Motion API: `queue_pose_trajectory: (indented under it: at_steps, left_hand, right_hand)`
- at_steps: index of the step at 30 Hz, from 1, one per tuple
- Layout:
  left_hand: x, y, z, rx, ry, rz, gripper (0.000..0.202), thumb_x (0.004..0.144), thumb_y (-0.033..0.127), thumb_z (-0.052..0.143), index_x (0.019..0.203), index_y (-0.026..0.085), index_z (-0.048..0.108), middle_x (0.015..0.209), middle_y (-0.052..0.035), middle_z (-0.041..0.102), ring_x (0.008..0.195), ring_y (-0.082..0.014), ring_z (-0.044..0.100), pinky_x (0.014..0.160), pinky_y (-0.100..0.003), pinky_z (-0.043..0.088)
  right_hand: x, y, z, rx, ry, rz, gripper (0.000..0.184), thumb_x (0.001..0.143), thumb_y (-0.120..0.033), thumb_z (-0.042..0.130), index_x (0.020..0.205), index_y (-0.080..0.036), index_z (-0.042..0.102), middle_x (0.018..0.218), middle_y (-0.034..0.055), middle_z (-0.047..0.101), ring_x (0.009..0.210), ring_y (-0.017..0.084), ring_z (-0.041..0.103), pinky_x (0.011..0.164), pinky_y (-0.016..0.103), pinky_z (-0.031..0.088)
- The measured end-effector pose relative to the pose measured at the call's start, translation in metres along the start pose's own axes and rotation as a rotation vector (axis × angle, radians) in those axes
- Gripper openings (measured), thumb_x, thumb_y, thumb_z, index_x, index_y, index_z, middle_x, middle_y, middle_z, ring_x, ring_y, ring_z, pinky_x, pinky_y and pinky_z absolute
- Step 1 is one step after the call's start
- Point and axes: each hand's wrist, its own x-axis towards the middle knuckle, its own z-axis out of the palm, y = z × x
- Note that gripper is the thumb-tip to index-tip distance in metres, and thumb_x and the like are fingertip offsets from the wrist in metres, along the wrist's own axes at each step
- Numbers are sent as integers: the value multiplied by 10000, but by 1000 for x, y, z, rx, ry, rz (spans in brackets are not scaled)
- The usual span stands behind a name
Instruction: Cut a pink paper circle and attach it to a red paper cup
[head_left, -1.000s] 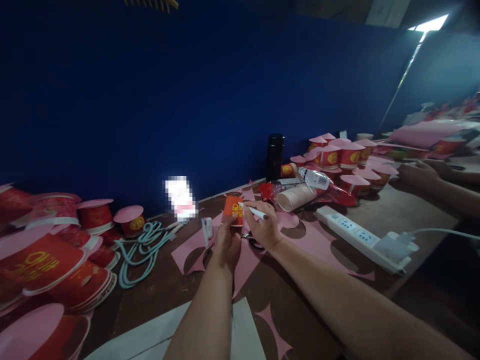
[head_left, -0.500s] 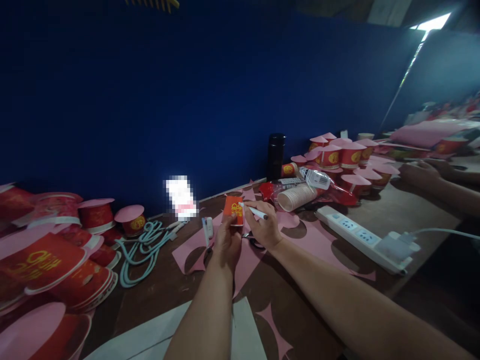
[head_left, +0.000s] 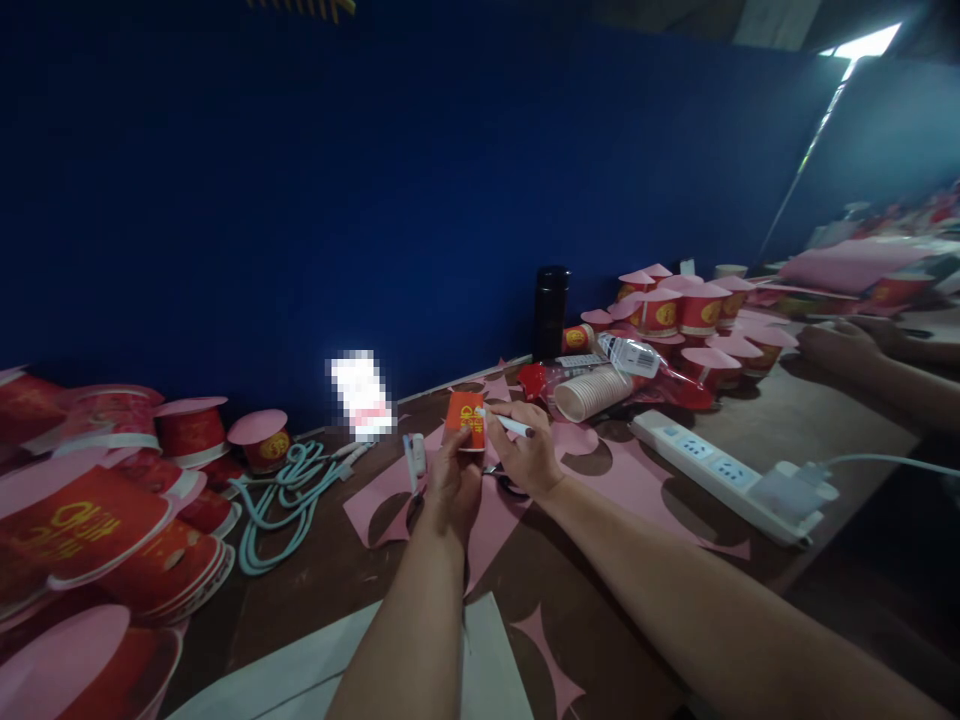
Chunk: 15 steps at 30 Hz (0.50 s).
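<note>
A small red paper cup (head_left: 464, 408) with yellow characters is gripped in my left hand (head_left: 454, 478), the thumb lying over its printed side. My right hand (head_left: 529, 450) pinches a white marker (head_left: 514, 425) with a dark end, its tip side against the cup's right edge. Beneath both hands lie cut sheets of pink paper (head_left: 630, 490) with round holes. Scissors (head_left: 508, 482) lie partly hidden under my right hand. Left of my hands, a small white tube (head_left: 418, 455) and a slim pen-like item (head_left: 410, 464) rest on the pink paper.
Red cups topped with pink discs crowd the left (head_left: 259, 440) and back right (head_left: 703, 308). A coiled cable (head_left: 277, 510), black bottle (head_left: 551, 312), bagged paper cups (head_left: 592, 393) and power strip (head_left: 720, 475) surround the work area. Another person's hand (head_left: 844, 347) is far right.
Hardly anything differs. Both hands keep the cup and marker in nearly the same place, with only a very slight shift of the whole view.
</note>
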Motion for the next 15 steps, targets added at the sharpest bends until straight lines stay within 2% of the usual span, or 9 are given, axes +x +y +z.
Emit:
queue_pose_trajectory:
  at_steps: [8, 15]
  left_hand:
    - [-1, 1, 1, -23, -8, 4, 175, 734, 68, 653, 890, 143, 679, 944, -58, 713, 904, -140, 660, 890, -262, 489]
    - [-3, 4, 5, -76, 65, -26, 149, 706, 56, 665, 815, 157, 673, 874, -50, 712, 851, -139, 661, 832, -244, 505]
  right_hand:
    - [-1, 1, 1, 6, 1, 2, 119, 886, -279, 567, 873, -223, 670, 861, 22, 733, 834, 184, 659, 866, 364, 408]
    - [-1, -1, 1, 7, 11, -10, 116, 878, -270, 569, 847, -216, 667, 829, 23, 730, 810, 183, 658, 852, 366, 418]
